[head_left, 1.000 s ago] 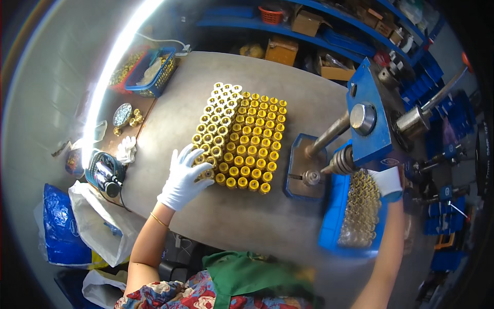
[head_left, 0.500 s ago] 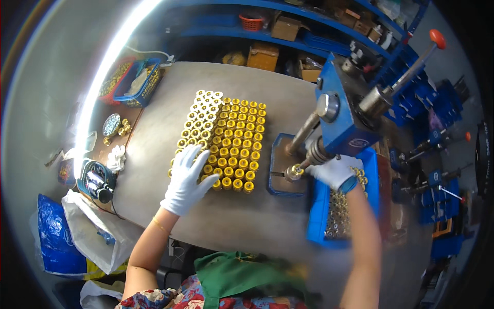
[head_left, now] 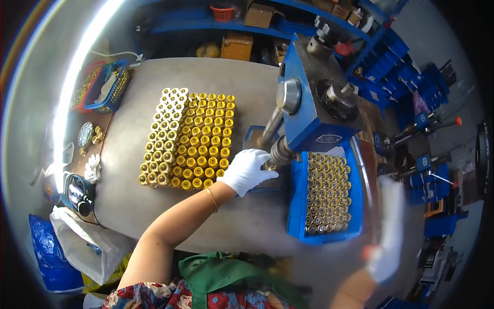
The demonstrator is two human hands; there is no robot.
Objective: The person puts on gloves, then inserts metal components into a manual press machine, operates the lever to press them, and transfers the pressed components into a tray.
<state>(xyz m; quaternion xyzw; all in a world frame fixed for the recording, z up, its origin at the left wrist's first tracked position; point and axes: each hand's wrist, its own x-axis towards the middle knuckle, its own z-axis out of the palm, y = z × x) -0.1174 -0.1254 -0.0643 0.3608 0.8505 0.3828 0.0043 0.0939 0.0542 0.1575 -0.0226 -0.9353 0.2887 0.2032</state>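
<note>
My left hand point(head_left: 248, 171), in a white glove, reaches to the foot of the blue lever press point(head_left: 321, 110). Its thumb and fingers close round a small brass fitting point(head_left: 268, 166) under the spindle, mostly hidden by the glove. At the lower right, my gloved right hand point(head_left: 387, 239) is smeared by motion, so its fingers cannot be made out. The lever's red knob point(head_left: 367, 252) shows against that hand. Left of the press, brass cylindrical fittings point(head_left: 208, 139) stand upright in close rows, with white-topped ones point(head_left: 165, 126) along their left side.
Right of the press base, a blue tray point(head_left: 296, 221) holds rows of brass fittings. Baskets point(head_left: 110, 92) of small parts stand at the far left. A bottle-like dark object point(head_left: 80, 193) and a white bag point(head_left: 90, 237) lie near the table's left edge. Blue shelving point(head_left: 180, 36) runs behind.
My left hand has gone from the fitting rows to the press spindle. My right hand has left the blue tray for the lower right; the lever's red knob has come down. The view has shifted right.
</note>
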